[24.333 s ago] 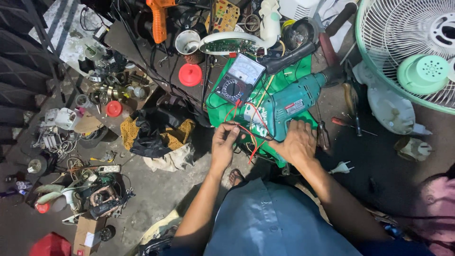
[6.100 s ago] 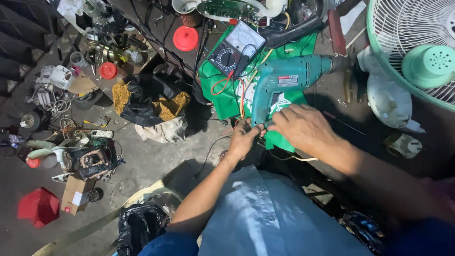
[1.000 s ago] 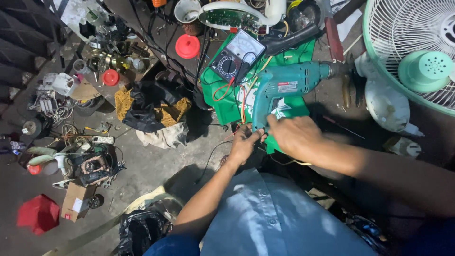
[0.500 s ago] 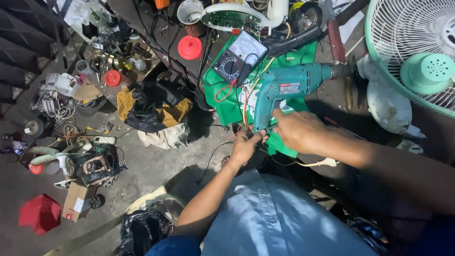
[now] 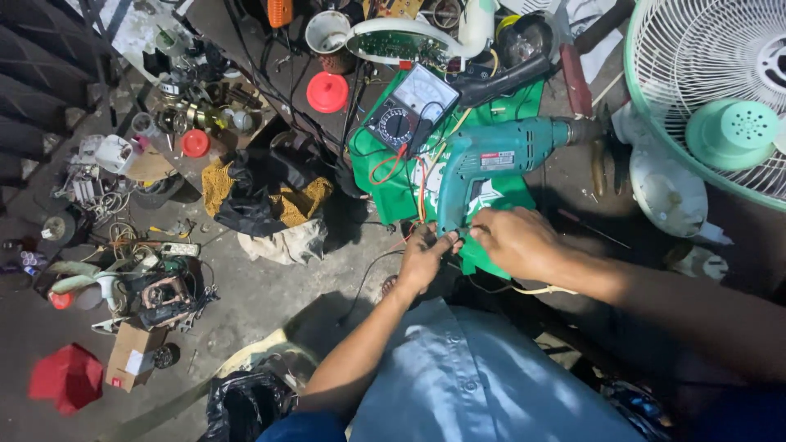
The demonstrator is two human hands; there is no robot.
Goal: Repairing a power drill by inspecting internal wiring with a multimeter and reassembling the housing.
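A teal electric drill (image 5: 491, 160) lies on a green cloth (image 5: 393, 192) on the floor, chuck pointing right. My left hand (image 5: 426, 255) pinches something small at the bottom of the drill's grip, among red and orange wires (image 5: 401, 172). My right hand (image 5: 512, 240) meets it there, fingertips on the same spot at the grip's end. What the fingers hold is hidden. An analog multimeter (image 5: 409, 106) rests on the cloth just beyond the drill, its leads trailing toward the hands.
A white fan (image 5: 720, 90) with a green hub stands at the right. A red lid (image 5: 327, 92), a circuit board in a white shell (image 5: 409, 42), a black and yellow rag (image 5: 262, 192) and heaps of small parts (image 5: 139, 278) crowd the left floor.
Both hands stay at the drill's grip end. The right hand has slid slightly down and left over the last second; the view has shifted a little.
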